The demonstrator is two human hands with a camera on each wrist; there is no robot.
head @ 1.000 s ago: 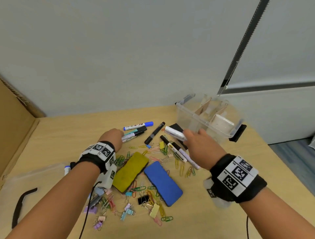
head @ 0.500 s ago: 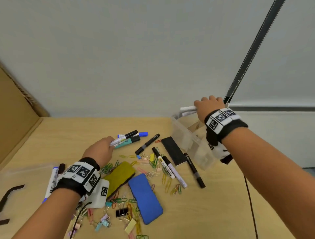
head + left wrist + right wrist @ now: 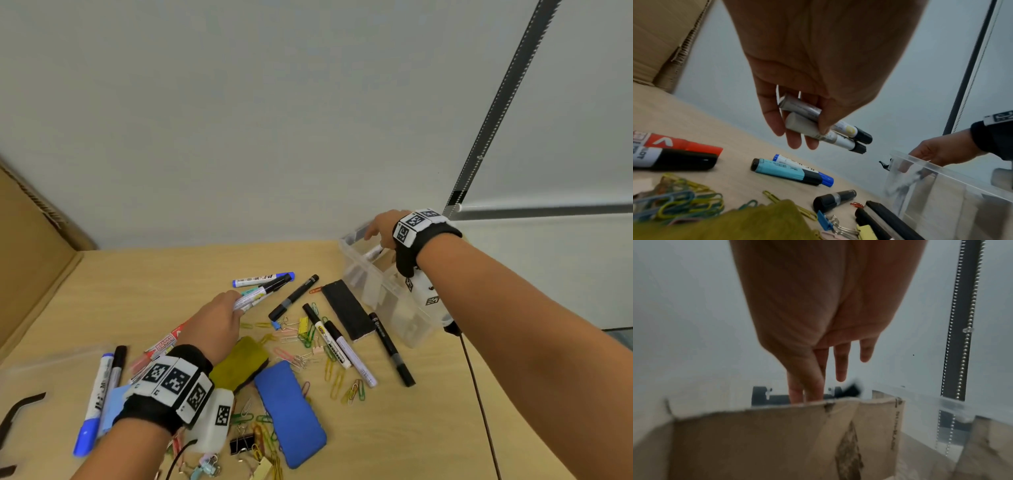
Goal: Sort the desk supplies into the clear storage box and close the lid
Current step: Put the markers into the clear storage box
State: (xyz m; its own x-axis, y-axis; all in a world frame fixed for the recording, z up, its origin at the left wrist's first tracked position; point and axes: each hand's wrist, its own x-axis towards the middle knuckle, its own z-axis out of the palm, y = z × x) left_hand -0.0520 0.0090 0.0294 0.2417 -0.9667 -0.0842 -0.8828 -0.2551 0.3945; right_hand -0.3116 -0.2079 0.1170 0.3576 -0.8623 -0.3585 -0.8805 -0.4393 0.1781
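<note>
My left hand point(image 3: 239, 303) hovers over the desk and grips two white markers with black caps point(image 3: 262, 292), thumb on top point(image 3: 807, 134). My right hand point(image 3: 373, 233) reaches over the far corner of the clear storage box point(image 3: 387, 301), fingers straight and pointing down into it point(image 3: 828, 381), holding nothing. A blurred white marker point(image 3: 373, 253) shows inside the box just under that hand. Brown cardboard dividers point(image 3: 777, 434) split the box into compartments.
Loose on the desk lie a blue-capped marker point(image 3: 262, 279), a black marker point(image 3: 294, 296), a black eraser point(image 3: 347, 310), yellow point(image 3: 239, 363) and blue point(image 3: 291, 411) erasers, several pens, paper clips and binder clips. More markers point(image 3: 97, 401) lie at the left by a cardboard wall point(image 3: 30, 240).
My right hand carried white markers from the desk to the box and let them go there. My left hand lifted its two markers a little off the desk.
</note>
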